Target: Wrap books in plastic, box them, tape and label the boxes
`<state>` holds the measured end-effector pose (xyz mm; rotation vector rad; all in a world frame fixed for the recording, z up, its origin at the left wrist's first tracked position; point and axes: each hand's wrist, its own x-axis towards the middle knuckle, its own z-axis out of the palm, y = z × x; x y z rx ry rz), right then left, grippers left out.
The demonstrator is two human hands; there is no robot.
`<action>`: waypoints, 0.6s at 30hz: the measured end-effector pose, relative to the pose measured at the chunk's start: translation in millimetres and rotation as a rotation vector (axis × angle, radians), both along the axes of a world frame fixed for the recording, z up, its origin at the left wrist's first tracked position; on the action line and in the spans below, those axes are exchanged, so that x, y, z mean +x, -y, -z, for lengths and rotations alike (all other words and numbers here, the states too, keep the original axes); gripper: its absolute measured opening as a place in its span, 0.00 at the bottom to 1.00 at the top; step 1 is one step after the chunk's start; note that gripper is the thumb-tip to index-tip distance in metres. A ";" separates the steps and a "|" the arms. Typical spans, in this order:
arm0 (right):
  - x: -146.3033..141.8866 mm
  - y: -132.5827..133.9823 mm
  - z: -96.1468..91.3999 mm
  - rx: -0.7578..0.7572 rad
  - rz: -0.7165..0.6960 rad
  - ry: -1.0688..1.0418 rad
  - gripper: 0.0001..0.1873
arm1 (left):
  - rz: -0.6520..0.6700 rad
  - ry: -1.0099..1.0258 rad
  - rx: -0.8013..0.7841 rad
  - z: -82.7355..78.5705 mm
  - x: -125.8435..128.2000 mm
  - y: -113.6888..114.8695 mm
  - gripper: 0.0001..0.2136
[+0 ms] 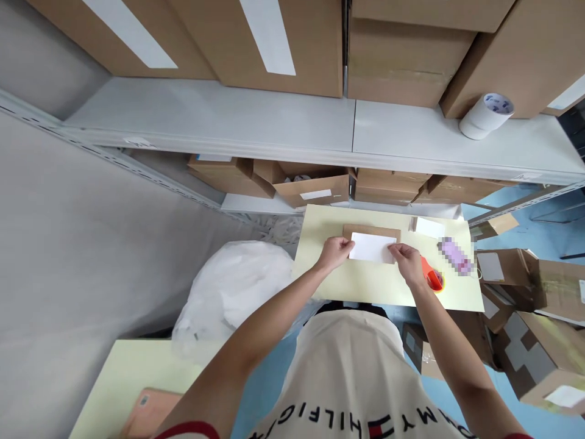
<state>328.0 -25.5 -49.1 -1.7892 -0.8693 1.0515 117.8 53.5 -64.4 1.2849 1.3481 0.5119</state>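
A small flat brown cardboard box (371, 231) lies on a pale yellow table (361, 283). A white label (372, 247) rests on top of the box. My left hand (336, 251) pinches the label's left edge with fingers curled. At the label's right edge, my right hand (408, 262) presses down, fingers also curled on it. An orange tape dispenser (431, 277) sits just right of my right hand.
A white slip (428, 227) and a blurred purple object (454, 256) lie on the table's right side. Grey shelves (356, 131) carry cardboard boxes and a white tape roll (487, 114). A white plastic bag (233, 292) is at left; loose boxes (534, 329) cover the floor at right.
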 end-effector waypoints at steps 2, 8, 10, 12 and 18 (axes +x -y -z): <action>2.9 4.8 13.0 -0.070 -0.022 0.019 0.23 | 0.049 -0.072 -0.045 10.9 1.0 6.4 0.10; 8.8 -3.2 36.5 -0.097 0.010 0.027 0.22 | 0.037 -0.185 0.054 21.2 10.3 -0.8 0.06; 11.2 -12.7 39.8 -0.100 0.022 0.048 0.23 | 0.036 -0.229 0.112 21.9 15.6 -10.1 0.07; 13.6 -21.6 42.8 -0.118 0.022 0.077 0.24 | 0.051 -0.272 0.157 23.2 20.0 -18.2 0.06; 17.8 -36.6 46.5 -0.234 -0.089 0.206 0.17 | 0.133 -0.456 0.172 28.7 27.0 -30.0 0.04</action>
